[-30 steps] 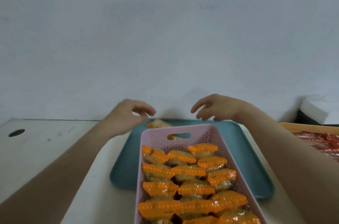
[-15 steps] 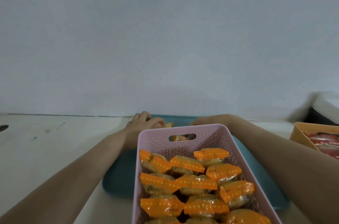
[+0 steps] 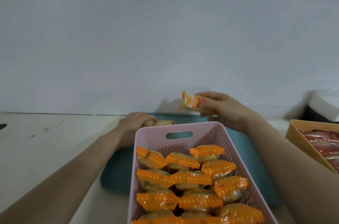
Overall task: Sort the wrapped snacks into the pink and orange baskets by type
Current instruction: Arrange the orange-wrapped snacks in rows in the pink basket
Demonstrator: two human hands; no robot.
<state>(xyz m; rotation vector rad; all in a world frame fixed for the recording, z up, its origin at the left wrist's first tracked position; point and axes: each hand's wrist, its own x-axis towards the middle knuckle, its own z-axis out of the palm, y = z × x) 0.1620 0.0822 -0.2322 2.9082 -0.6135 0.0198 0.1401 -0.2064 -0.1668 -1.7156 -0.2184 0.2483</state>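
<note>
The pink basket (image 3: 216, 132) stands in front of me on a teal tray (image 3: 117, 174), filled with several orange-wrapped snacks (image 3: 185, 178). Raised above the tray's far edge, my right hand (image 3: 225, 110) grips an orange and red wrapped snack (image 3: 192, 102). My left hand (image 3: 135, 122) lies on the tray behind the basket's far left corner, fingers closed on a pale wrapped snack (image 3: 161, 122). The orange basket (image 3: 295, 132) at the right edge holds red-wrapped snacks (image 3: 322, 143).
A pale wall rises just behind the white table (image 3: 45, 150). A white and dark object (image 3: 319, 108) sits at the far right by the wall. A dark hole (image 3: 2, 126) marks the table's left edge.
Both hands reached down behind the pink basket. The right hand then rose with an orange and red snack, while the left stayed low on the tray with a pale snack.
</note>
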